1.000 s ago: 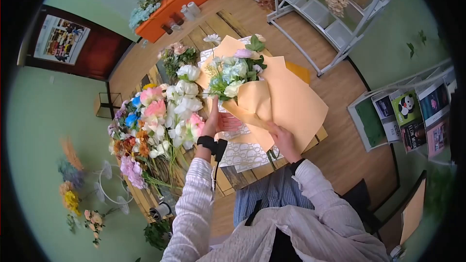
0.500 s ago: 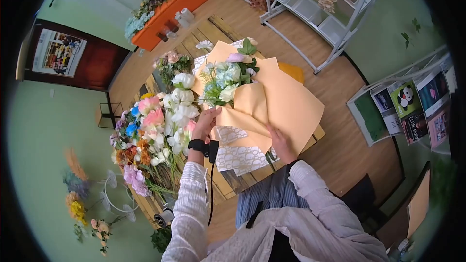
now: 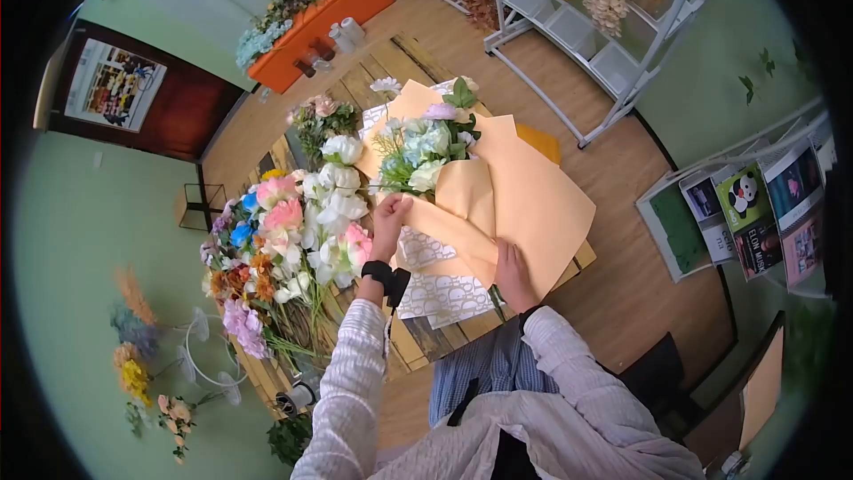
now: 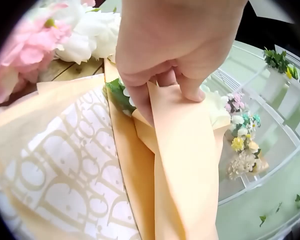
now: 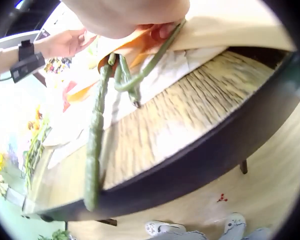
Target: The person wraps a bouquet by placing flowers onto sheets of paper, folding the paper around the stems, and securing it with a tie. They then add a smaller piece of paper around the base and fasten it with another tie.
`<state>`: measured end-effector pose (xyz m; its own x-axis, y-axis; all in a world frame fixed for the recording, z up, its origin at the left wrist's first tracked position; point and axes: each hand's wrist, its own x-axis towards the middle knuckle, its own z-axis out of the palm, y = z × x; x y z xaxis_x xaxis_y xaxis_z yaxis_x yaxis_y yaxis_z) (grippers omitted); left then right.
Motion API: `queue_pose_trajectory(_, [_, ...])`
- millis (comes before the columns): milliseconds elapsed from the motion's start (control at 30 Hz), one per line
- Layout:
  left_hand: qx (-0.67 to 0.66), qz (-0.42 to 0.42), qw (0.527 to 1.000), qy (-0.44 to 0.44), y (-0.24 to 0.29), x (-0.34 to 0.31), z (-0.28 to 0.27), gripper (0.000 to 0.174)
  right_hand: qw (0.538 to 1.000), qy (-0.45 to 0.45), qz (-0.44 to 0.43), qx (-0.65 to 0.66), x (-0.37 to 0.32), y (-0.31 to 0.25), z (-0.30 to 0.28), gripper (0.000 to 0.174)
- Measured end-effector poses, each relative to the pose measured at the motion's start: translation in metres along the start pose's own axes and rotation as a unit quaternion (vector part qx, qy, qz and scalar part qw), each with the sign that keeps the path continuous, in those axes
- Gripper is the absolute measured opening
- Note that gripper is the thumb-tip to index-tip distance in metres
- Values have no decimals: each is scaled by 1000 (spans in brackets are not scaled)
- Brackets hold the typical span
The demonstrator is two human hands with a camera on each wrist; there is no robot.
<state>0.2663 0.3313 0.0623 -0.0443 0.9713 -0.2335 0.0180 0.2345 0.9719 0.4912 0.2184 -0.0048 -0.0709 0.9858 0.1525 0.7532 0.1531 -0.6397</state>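
We have one flap over the bouquet [image 3: 425, 147] on the desk [image 3: 410, 342]
Head: our left hand [image 3: 389, 212] keeps a pinching grip on the peach paper [image 3: 533, 200] below the bouquet; right hand [image 3: 514, 268] lies flat, released. Left wrist: fold pinched. Right wrist: stems [image 5: 95, 150] bare.

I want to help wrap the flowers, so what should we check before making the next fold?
1. Left hand pinches the peach paper fold: ok, fingers curl round its edge.
2. Right hand presses the wrap down near the stems: ok.
3. Flowers peek out above the paper: ok.
4. Stems tucked inside: not ok, they stick out past the paper over the table.
5. Patterned sheet flat underneath: ok where it shows.
6. Paper covering the bouquet's far side: cannot tell, hidden.
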Motion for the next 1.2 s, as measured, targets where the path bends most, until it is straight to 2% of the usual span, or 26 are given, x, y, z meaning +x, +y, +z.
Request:
queue_pose_trajectory(133, [-30, -11, 999, -20, 3, -4, 2, 12, 994, -47, 30, 90, 5, -9, -26, 48])
queue_pose_trajectory(200, [0, -41, 998, -46, 2, -3, -3, 9, 981, -117, 31, 152, 6, -4, -35, 48])
queue_pose_trajectory(233, [0, -41, 998, -46, 3, -4, -5, 9, 981, -116, 32, 152, 7, -2, -40, 48])
queue_pose_trajectory(300, [37, -45, 995, -76, 8, -8, -9, 12, 926, -153, 94, 331, 10, 1, -49, 43])
queue_pose_trajectory(333, [38, -45, 995, -78, 12, -11, -10, 12, 926, -152, 96, 332, 10, 6, -44, 43])
queue_pose_trajectory(367, [35, -47, 995, -77, 16, -13, -10, 14, 859, -161, 170, 454, 11, 14, -34, 39])
queue_pose_trajectory(400, [32, -49, 996, -75, 18, -14, -12, 16, 771, -167, 240, 566, 15, 12, -35, 36])
queue_pose_trajectory(433, [34, -49, 995, -76, 16, -12, -16, 16, 770, -165, 240, 567, 16, 9, -37, 36])
queue_pose_trajectory(500, [49, -45, 995, -70, 17, -10, -20, 16, 893, -193, 170, 370, 16, 0, -41, 31])
queue_pose_trajectory(533, [51, -44, 995, -71, 20, -11, -20, 16, 898, -166, 166, 373, 13, 1, -32, 41])
queue_pose_trajectory(567, [45, -47, 996, -68, 22, -13, -20, 15, 897, -164, 167, 374, 13, 4, -26, 41])
queue_pose_trajectory(633, [40, -49, 996, -63, 25, -16, -20, 14, 804, -156, 253, 514, 14, 7, -22, 39])
queue_pose_trajectory(767, [72, -60, 994, -61, 16, -13, -27, 12, 813, -198, 244, 490, 19, -1, -27, 37])
queue_pose_trajectory(833, [73, -65, 993, -61, 15, -12, -26, 12, 835, -280, 174, 441, 24, -19, -52, 42])
queue_pose_trajectory(867, [32, -111, 992, -48, 17, -12, -23, 14, 835, -280, 174, 441, 23, -19, -53, 42])
queue_pose_trajectory(900, [-9, -157, 987, -34, 20, -12, -20, 16, 871, -278, 133, 383, 21, -21, -54, 61])
queue_pose_trajectory(933, [-9, -158, 987, -33, 23, -11, -19, 16, 901, -275, 91, 323, 19, -22, -55, 80])
queue_pose_trajectory(967, [-48, -182, 982, -34, 27, -11, -18, 19, 901, -276, 91, 323, 16, -26, -56, 80])
queue_pose_trajectory(1033, [-86, -205, 974, -35, 35, -11, -13, 23, 946, -252, 36, 202, 11, -40, -58, 103])
queue_pose_trajectory(1067, [-122, -221, 967, -29, 38, -11, -11, 24, 946, -252, 36, 202, 6, -44, -56, 103])
queue_pose_trajectory(1133, [-159, -236, 958, -22, 40, -12, -6, 25, 969, -195, -21, 148, -2, -52, -53, 109])
queue_pose_trajectory(1167, [-197, -238, 951, -16, 41, -12, -4, 27, 969, -194, -21, 148, -4, -54, -52, 109])
queue_pose_trajectory(1200, [-234, -240, 942, -9, 40, -12, -2, 29, 973, -211, -42, 81, -6, -57, -52, 107])
